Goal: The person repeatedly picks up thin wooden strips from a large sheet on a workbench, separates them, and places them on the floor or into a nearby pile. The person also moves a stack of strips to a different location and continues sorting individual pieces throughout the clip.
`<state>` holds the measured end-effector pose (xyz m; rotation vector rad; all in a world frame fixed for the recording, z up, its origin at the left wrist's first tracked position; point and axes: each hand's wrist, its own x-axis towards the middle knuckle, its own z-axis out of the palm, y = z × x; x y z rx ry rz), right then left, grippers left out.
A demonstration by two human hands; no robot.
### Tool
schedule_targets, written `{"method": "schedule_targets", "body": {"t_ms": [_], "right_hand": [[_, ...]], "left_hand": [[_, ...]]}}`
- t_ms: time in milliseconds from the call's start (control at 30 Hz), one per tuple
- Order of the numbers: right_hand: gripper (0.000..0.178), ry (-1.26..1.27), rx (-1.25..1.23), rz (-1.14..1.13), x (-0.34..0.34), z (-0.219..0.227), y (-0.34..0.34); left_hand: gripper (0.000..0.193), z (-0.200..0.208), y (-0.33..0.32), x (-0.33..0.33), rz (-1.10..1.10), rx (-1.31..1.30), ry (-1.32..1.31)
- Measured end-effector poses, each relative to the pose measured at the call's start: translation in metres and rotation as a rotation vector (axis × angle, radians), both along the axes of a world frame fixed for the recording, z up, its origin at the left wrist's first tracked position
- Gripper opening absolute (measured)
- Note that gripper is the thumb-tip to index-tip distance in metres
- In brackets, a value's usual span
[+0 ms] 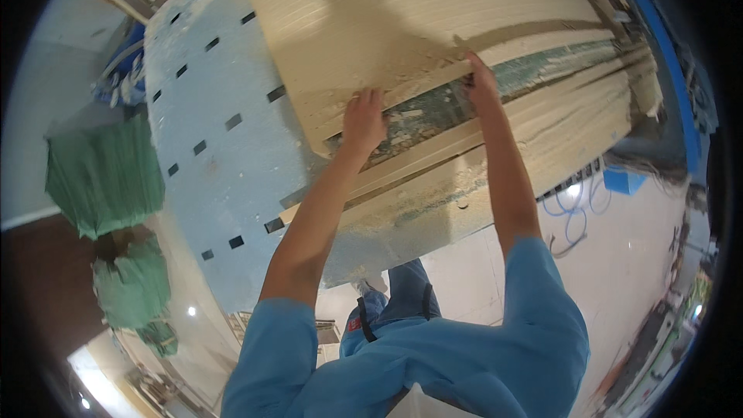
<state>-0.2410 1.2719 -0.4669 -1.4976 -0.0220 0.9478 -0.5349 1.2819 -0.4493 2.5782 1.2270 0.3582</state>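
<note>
A large pale tan board (pixel 433 0) lies on the blue-grey machine table, its surface lined with fine grooves. Along its near edge runs a narrow pale strip (pixel 429 83), with crumbs and dust beside it; whether it is separate from the board I cannot tell. My left hand (pixel 364 122) is closed over this strip near the board's left corner, fingers on top and thumb at the near side. Farther right, my right hand (pixel 481 91) grips the same strip, its fingertips partly hidden. Under both hands is a dark, debris-littered gap (pixel 429 118), and nearer me lie long loose strips (pixel 418 161).
The table (pixel 224 193) has rows of dark rectangular slots on its left. A blue rail (pixel 658 31) borders the right side. Green cloth covers (pixel 104 174) hang at the left. Blue hoses (pixel 573 217) lie on the pale floor at the right.
</note>
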Motion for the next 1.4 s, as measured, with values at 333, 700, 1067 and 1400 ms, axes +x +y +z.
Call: {"method": "schedule_targets", "body": {"t_ms": [333, 700, 1067, 1400], "right_hand": [[0.021, -0.311, 0.497, -0.096, -0.013, 0.136, 0.001], [0.045, -0.230, 0.050, 0.082, -0.169, 0.071, -0.149], [0.048, -0.268, -0.230, 1.107, -0.190, 0.009, -0.178], [0.033, 0.221, -0.009, -0.123, -0.042, -0.006, 0.014]], "left_hand": [[0.048, 0.119, 0.017, 0.000, 0.202, -0.064, -0.272], [0.047, 0.089, -0.089, -0.137, 0.075, -0.135, 0.498], [0.059, 0.028, -0.140, -0.223, 0.171, -0.153, 0.188], [0.054, 0.018, -0.073, -0.106, 0.167, -0.250, -0.044]]}}
